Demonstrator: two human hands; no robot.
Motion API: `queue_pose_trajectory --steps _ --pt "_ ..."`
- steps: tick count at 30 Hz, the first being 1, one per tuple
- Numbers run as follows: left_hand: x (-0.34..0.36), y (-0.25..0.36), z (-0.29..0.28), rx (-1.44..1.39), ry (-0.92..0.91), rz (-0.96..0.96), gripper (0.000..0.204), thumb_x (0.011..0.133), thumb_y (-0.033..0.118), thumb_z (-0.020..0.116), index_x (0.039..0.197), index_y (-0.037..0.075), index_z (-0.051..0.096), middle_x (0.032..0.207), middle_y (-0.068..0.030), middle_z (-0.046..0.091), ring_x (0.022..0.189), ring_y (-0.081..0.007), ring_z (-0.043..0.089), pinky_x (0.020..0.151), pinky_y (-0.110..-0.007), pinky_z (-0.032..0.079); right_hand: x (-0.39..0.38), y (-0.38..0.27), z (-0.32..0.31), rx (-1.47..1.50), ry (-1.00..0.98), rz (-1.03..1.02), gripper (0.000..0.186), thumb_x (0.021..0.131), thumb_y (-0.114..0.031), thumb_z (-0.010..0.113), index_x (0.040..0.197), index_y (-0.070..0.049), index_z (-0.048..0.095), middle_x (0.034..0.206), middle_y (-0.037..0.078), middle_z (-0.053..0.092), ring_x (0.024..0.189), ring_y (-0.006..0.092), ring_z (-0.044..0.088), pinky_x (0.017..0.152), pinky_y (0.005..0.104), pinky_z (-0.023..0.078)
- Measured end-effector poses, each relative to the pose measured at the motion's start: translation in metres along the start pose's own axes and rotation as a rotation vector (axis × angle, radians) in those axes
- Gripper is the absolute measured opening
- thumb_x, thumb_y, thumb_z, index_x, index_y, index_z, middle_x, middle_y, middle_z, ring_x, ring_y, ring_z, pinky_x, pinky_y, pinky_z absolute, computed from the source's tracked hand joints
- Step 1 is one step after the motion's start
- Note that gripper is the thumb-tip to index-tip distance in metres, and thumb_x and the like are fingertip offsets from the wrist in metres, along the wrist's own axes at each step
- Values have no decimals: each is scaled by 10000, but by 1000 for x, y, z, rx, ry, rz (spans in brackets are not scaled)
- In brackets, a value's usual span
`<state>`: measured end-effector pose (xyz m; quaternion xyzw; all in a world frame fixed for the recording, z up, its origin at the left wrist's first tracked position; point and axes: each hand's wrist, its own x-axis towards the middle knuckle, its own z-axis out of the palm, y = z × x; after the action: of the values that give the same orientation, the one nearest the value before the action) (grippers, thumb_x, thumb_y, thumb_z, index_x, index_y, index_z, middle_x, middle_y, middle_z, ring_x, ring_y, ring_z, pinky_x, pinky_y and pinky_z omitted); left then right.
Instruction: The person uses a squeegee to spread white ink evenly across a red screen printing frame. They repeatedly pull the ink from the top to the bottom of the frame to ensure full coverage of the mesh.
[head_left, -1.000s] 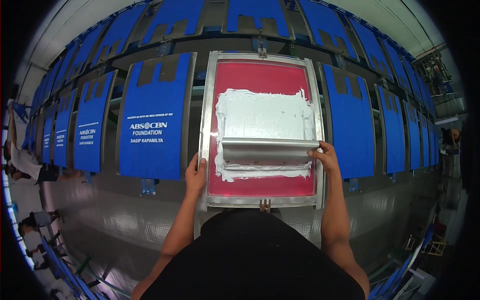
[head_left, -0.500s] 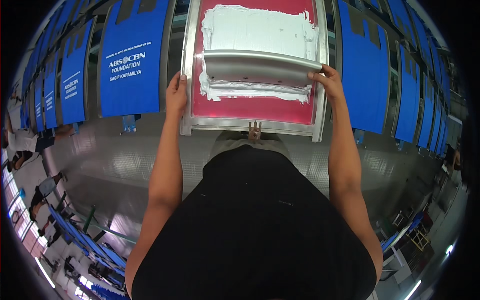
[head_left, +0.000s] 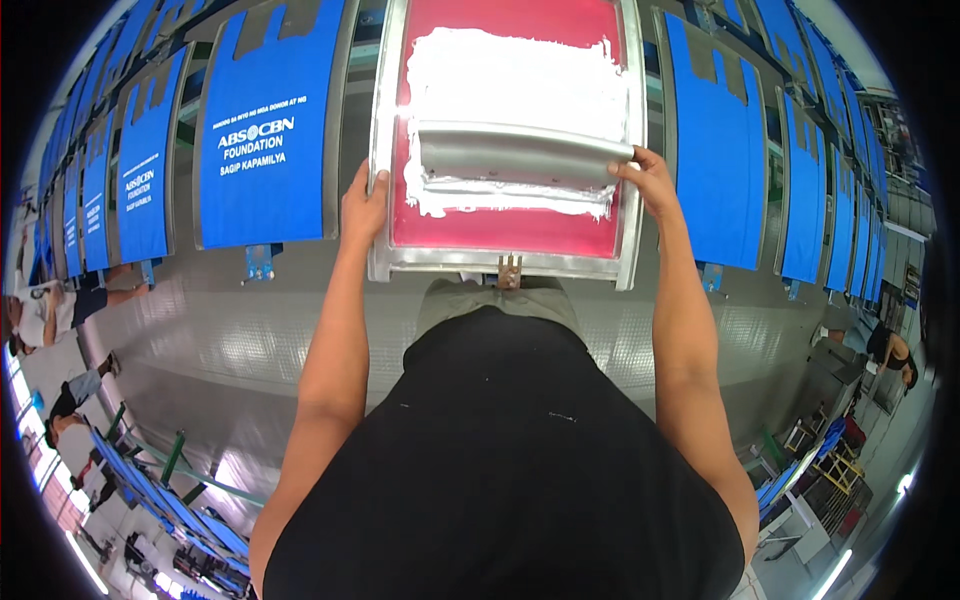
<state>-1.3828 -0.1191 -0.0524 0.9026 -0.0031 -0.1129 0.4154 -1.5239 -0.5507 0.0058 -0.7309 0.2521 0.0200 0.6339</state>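
Observation:
A silver-framed screen with a pink mesh point(head_left: 505, 228) and thick white ink point(head_left: 510, 75) lies at the top middle. A wide metal squeegee point(head_left: 520, 145) rests across the lower part of the ink. My right hand point(head_left: 650, 185) pinches the squeegee's right end with thumb and fingers. My left hand point(head_left: 362, 205) is closed on the screen frame's left side rail point(head_left: 380, 120), low down near its corner. A small brass-coloured clamp point(head_left: 509, 272) sits at the frame's near edge, just above my black-shirted body.
Rows of metal boards carrying blue fabric panels point(head_left: 262, 70) stand on both sides, those at left bearing white print. Other people are at the far left point(head_left: 40, 310) and far right point(head_left: 890, 355). Racks of blue pieces point(head_left: 140, 480) show at the lower left.
The view has tipped, so screen, boards and hands appear higher than a second ago. Both hands keep their holds, and the squeegee shows little movement against the frame.

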Motion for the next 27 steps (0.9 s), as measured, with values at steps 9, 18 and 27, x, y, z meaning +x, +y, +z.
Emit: queue_pose_trajectory --steps 9,18,27 --pt "-18 149 -44 575 -467 770 342 703 178 743 1003 74 617 935 -128 625 907 -324 600 792 -437 472 -76 -84 57 -1108 -101 -314 341 632 -23 608 967 -66 658 852 157 659 834 380 605 860 453 461" --pt "132 208 42 494 -96 853 362 664 78 689 1018 86 614 930 -124 611 909 -314 589 815 -419 458 100 -114 -3 -1236 166 -626 250 701 -15 589 945 -69 585 874 114 635 893 300 594 895 485 419" --pt "28 175 24 584 -287 743 354 586 81 709 922 62 599 870 -108 553 868 -297 554 800 -406 437 17 -85 20 -1209 -106 -428 311 652 -14 623 955 -53 568 898 118 593 922 302 578 902 465 411"
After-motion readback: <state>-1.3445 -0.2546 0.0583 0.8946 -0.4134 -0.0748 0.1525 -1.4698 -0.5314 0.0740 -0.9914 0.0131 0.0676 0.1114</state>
